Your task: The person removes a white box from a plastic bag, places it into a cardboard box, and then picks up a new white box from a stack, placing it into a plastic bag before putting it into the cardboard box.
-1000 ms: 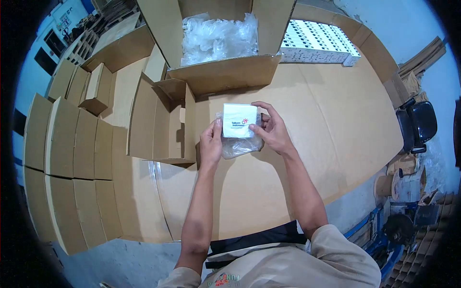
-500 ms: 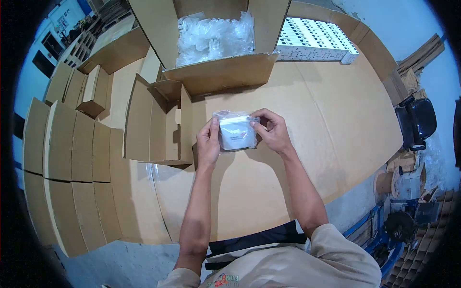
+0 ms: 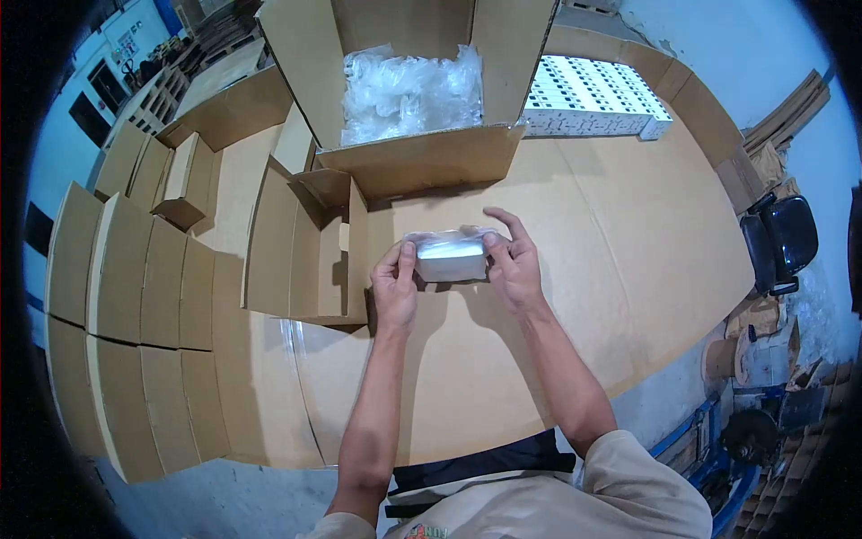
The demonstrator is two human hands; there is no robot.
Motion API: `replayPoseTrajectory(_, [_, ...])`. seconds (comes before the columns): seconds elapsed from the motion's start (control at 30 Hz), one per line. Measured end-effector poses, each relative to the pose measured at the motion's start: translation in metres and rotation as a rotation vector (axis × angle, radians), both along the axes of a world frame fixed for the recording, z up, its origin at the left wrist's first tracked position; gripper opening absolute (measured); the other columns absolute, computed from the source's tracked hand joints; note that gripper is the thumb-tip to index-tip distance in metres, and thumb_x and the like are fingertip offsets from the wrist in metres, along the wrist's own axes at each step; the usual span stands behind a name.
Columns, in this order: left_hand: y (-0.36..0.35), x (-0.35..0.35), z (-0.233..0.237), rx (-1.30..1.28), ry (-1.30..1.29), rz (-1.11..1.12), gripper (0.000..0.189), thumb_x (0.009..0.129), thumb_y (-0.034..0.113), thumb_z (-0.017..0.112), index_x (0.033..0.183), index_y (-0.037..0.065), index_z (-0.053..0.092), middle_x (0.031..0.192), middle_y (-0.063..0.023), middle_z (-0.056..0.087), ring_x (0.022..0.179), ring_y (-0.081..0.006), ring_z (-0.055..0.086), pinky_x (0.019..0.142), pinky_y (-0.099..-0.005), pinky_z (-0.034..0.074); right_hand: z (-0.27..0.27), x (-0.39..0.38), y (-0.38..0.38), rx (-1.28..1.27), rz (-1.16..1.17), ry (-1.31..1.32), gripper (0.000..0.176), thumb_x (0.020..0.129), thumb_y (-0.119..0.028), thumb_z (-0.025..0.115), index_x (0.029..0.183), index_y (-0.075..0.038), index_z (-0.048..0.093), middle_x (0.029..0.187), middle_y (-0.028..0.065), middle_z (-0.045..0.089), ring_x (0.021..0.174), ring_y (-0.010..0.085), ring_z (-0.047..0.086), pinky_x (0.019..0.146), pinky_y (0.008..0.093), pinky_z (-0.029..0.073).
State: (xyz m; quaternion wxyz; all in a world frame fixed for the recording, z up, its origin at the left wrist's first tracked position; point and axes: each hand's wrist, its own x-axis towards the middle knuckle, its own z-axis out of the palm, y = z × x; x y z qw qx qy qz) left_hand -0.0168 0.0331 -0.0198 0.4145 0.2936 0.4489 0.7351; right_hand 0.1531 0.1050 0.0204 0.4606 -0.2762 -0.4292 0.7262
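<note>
A white pack in clear plastic wrap is held up over the cardboard-covered table, its front face toward me. My left hand pinches its left end, thumb in front. At the other end, my right hand grips the wrap with its thumb, while the index finger sticks out above. What the pack contains cannot be made out. Just left of my left hand stands an open brown carton, its inside facing me. Behind the pack is a larger open carton filled with crumpled clear plastic bags.
Several small white boxes stand in a block at the back right. Brown cartons are stacked along the left edge. A black chair and a blue metal frame are off to the right, past the table.
The pack has tilted, so its long narrow side shows instead of the broad face. My right hand has shifted to the pack's right end and its index finger has lifted away. The view has tipped slightly.
</note>
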Motion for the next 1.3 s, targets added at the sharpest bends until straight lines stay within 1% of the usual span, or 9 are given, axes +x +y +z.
replayPoseTrajectory(0.03, [0.001,0.002,0.0,0.019,-0.061,-0.003,0.033,0.108,0.026,0.056,0.116,-0.002,0.072,0.107,-0.0042,0.07,0.103,-0.0108,0.061,0.094,-0.0284,0.048,0.005,-0.004,-0.004,-0.075,0.024,0.176,0.053,0.1,-0.01,0.066,0.148,-0.003,0.043,0.117,0.0157,0.071,0.11,0.0196,0.065,0.098,0.0334,0.052])
replayPoseTrajectory(0.13, [0.003,0.002,-0.002,0.074,-0.188,-0.005,0.03,0.108,0.024,0.056,0.117,0.0,0.071,0.112,-0.0051,0.07,0.108,-0.0127,0.061,0.099,-0.0299,0.047,0.0,-0.005,0.0,0.134,0.075,0.034,0.07,0.099,-0.008,0.067,0.157,-0.008,0.028,0.121,0.0152,0.068,0.116,0.0214,0.063,0.101,0.0355,0.051])
replayPoseTrajectory(0.23, [0.002,0.001,-0.002,0.122,-0.244,-0.01,0.028,0.109,0.022,0.054,0.119,0.0,0.069,0.116,-0.0063,0.07,0.111,-0.0145,0.061,0.103,-0.0319,0.047,-0.008,-0.004,0.001,0.333,0.117,-0.116,0.071,0.096,-0.004,0.069,0.156,-0.007,0.031,0.124,0.0162,0.066,0.116,0.0212,0.063,0.1,0.035,0.051])
replayPoseTrajectory(0.37, [0.002,0.004,0.016,0.122,-0.28,-0.071,0.024,0.105,0.017,0.061,0.121,0.0,0.068,0.118,-0.0088,0.069,0.114,-0.0152,0.061,0.103,-0.0321,0.049,-0.007,0.007,0.009,0.26,0.181,-0.221,0.071,0.094,-0.001,0.07,0.155,-0.007,0.033,0.124,0.0162,0.066,0.116,0.0201,0.062,0.1,0.0344,0.051])
replayPoseTrajectory(0.43, [-0.002,0.008,0.031,0.034,-0.022,-0.043,0.025,0.1,0.012,0.068,0.121,-0.001,0.067,0.117,-0.0094,0.069,0.113,-0.015,0.062,0.1,-0.0315,0.051,0.0,0.008,0.007,0.23,0.174,-0.186,0.07,0.094,0.0,0.07,0.155,-0.006,0.035,0.123,0.0156,0.066,0.115,0.0189,0.063,0.098,0.0328,0.052])
replayPoseTrajectory(0.57, [-0.004,0.001,0.02,-0.122,0.113,-0.111,0.032,0.092,0.005,0.076,0.122,-0.001,0.067,0.115,-0.0096,0.07,0.108,-0.0149,0.064,0.094,-0.0303,0.053,-0.005,0.011,0.01,0.276,0.187,-0.202,0.059,0.093,-0.001,0.072,0.147,-0.006,0.047,0.121,0.0122,0.068,0.113,0.0163,0.063,0.096,0.0315,0.053])
replayPoseTrajectory(0.83, [-0.004,-0.01,0.013,0.017,0.266,-0.162,0.013,0.094,0.005,0.074,0.106,0.003,0.072,0.113,-0.0081,0.072,0.103,-0.0132,0.065,0.091,-0.0298,0.052,-0.014,0.012,0.013,0.3,0.192,-0.271,0.018,0.094,0.0,0.07,0.112,0.001,0.073,0.114,0.0101,0.073,0.1,0.0126,0.065,0.091,0.0298,0.054])
replayPoseTrajectory(1.0, [-0.004,-0.011,0.017,0.019,0.249,-0.133,0.004,0.096,0.007,0.072,0.099,0.004,0.073,0.11,-0.0079,0.072,0.098,-0.011,0.062,0.085,-0.0275,0.05,-0.003,0.015,0.011,0.275,0.152,-0.309,0.014,0.095,0.0,0.069,0.107,0.002,0.075,0.107,0.0078,0.075,0.095,0.0107,0.064,0.082,0.0265,0.052])
replayPoseTrajectory(1.3, [0.002,-0.001,0.012,-0.04,0.206,0.052,0.014,0.096,0.014,0.075,0.093,0.006,0.064,0.095,-0.0001,0.065,0.085,-0.0063,0.056,0.077,-0.0247,0.046,-0.021,0.002,0.009,0.286,-0.077,-0.28,0.009,0.095,-0.007,0.073,0.093,0.0,0.069,0.082,0.0024,0.07,0.073,0.0054,0.061,0.063,0.0214,0.048])
